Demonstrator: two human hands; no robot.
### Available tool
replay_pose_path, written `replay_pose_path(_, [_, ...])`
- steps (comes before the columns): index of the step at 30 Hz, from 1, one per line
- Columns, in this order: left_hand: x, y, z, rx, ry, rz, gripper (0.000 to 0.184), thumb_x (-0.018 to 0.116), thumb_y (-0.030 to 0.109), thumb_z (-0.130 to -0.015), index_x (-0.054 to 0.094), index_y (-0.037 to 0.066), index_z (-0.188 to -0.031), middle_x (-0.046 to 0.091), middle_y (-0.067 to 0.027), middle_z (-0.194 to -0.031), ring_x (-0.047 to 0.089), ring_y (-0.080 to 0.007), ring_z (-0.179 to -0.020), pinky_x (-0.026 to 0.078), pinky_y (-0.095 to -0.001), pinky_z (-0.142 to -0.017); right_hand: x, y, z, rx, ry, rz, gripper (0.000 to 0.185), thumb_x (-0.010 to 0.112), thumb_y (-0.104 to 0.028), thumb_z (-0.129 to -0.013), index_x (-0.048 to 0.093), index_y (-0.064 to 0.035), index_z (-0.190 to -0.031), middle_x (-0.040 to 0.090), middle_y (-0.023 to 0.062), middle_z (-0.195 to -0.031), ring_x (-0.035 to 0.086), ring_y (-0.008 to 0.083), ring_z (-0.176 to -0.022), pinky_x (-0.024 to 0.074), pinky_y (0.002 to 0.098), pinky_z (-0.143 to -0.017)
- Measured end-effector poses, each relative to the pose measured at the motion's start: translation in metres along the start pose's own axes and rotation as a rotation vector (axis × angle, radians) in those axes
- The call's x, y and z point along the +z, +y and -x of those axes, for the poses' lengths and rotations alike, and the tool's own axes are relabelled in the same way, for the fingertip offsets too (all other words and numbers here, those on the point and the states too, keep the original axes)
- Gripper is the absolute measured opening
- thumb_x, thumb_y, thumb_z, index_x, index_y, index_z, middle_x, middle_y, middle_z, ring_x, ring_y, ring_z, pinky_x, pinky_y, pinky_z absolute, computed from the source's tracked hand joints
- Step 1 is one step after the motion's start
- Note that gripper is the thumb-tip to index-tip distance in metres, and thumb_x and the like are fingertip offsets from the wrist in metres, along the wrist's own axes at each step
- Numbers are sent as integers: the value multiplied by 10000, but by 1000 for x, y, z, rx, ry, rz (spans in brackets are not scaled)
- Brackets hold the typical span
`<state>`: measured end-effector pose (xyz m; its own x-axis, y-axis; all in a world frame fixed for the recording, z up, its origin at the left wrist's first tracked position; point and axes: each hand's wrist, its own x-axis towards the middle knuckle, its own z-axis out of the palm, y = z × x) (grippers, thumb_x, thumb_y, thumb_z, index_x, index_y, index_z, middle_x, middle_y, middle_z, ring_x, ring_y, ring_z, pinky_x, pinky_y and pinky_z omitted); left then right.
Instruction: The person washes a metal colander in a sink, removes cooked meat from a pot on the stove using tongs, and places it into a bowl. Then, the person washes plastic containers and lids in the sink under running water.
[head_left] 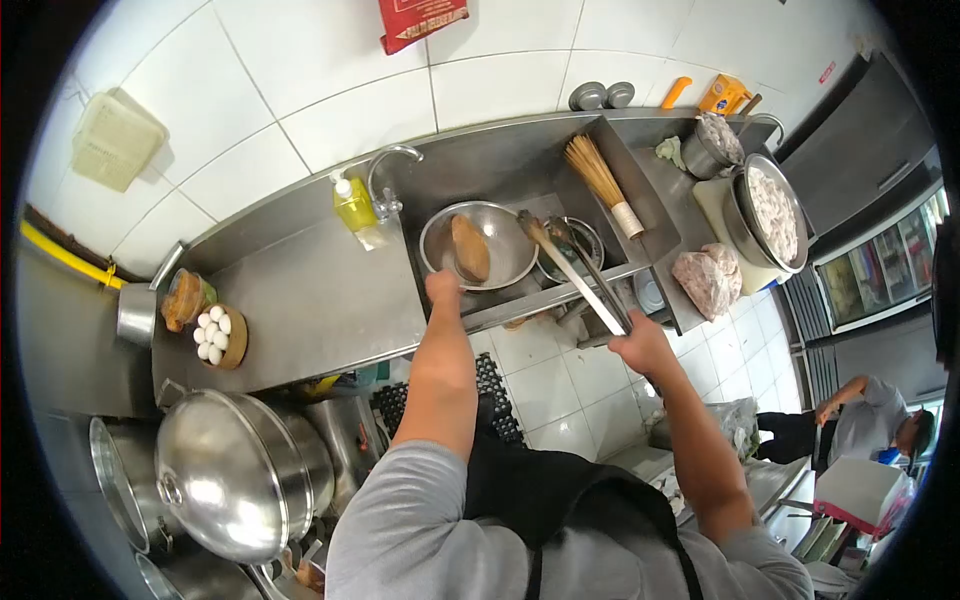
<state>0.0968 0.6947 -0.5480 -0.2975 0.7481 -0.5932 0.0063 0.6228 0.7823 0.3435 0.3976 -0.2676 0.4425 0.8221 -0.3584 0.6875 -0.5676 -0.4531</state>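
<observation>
Both arms are held out forward from the body over the front edge of the sink (490,177). The left arm is nearly straight, and the left hand (443,290) is brought to the near left rim of a steel bowl (508,262). Its fingers are curled in, but whether the rim is pinched in this grip cannot be told. The right arm is bent less than square at the elbow and angled inward, with the right hand (641,345) set lower and farther right, clear of the sink's front edge. The grip of the right hand is closed around the handle end of a pair of tongs (580,285).

The tongs are pointed away from the hand, up and to the left in the view, their long axis laid on a diagonal. Their two arms are spread apart, and the dark tips are carried over the right side of the bowl and a smaller pot (600,243) just beside it; nothing is seen clasped between them.

In the bowl, left of the tongs, a long brown piece (469,248) is rested. Its long axis is run roughly away from the body, the far end tilted slightly left and the near end directed toward the rim, close to the left hand.
</observation>
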Motion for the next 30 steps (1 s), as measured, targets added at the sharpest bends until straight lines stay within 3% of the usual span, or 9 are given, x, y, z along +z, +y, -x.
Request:
replay_pose_path(4, [-24,-17,36,390,-110,-522,345,554,86,-799,578,-110,-1082,641,-281,-1014,669,-364,-849,542,-388,-717,2,36,37,-60,22,-123,590,650,-273,-704,546,68,-1175,652,296,-968,633,430,-945,490,444,-834])
replay_pose_path(6, [-46,0,129,532,236,-490,380,552,72,-814,546,-92,-1156,603,-287,-1148,624,-384,-1036,508,-396,-867,-5,34,54,-53,0,-119,603,655,-266,-701,543,64,-1193,654,290,-987,638,416,-943,493,426,-835])
replay_pose_path(8, [-96,-19,199,712,38,-291,393,547,57,-836,516,-41,-1215,553,-271,-1234,523,-402,-1173,423,-433,-977,-2,39,70,-67,-47,-185,587,655,-263,-702,552,61,-1181,657,281,-990,639,409,-950,493,416,-844])
replay_pose_path(10, [-151,-67,260,916,37,-300,357,559,63,-847,533,-8,-1196,571,-247,-1204,558,-414,-1100,447,-433,-934,12,49,77,-166,-100,-170,590,668,-248,-696,561,59,-1189,663,263,-980,639,399,-939,493,403,-841])
replay_pose_path(12, [-219,-112,329,689,-60,-432,361,593,83,-836,538,-4,-1182,578,-241,-1193,577,-408,-1056,459,-430,-910,42,66,84,-298,-131,-196,596,674,-239,-692,563,58,-1197,666,258,-966,639,396,-922,493,406,-828])
replay_pose_path(20, [-431,-322,502,74,427,-613,407,642,151,-799,579,19,-1179,625,-236,-1105,624,-386,-977,490,-448,-864,106,43,150,-671,-349,72,538,678,-216,-653,606,13,-1135,656,242,-936,636,394,-886,498,420,-795])
replay_pose_path(23, [-465,-378,534,199,717,-579,375,643,151,-801,600,39,-1157,629,-212,-1106,617,-390,-982,482,-450,-873,131,13,182,-792,-467,162,519,668,-200,-647,607,16,-1115,653,230,-949,628,398,-903,493,433,-812])
replay_pose_path(24, [-467,-356,552,30,714,-454,373,643,162,-815,594,38,-1164,622,-219,-1092,619,-386,-930,482,-455,-845,136,-1,192,-811,-523,213,516,665,-196,-647,607,15,-1114,652,230,-950,625,401,-908,491,435,-817])
replay_pose_path(30, [-491,-401,603,86,918,-262,351,657,135,-824,584,15,-1146,612,-208,-1061,651,-315,-800,504,-428,-760,188,-101,294,-1178,-577,356,493,653,-199,-669,594,4,-1114,634,237,-994,606,406,-953,482,454,-854])
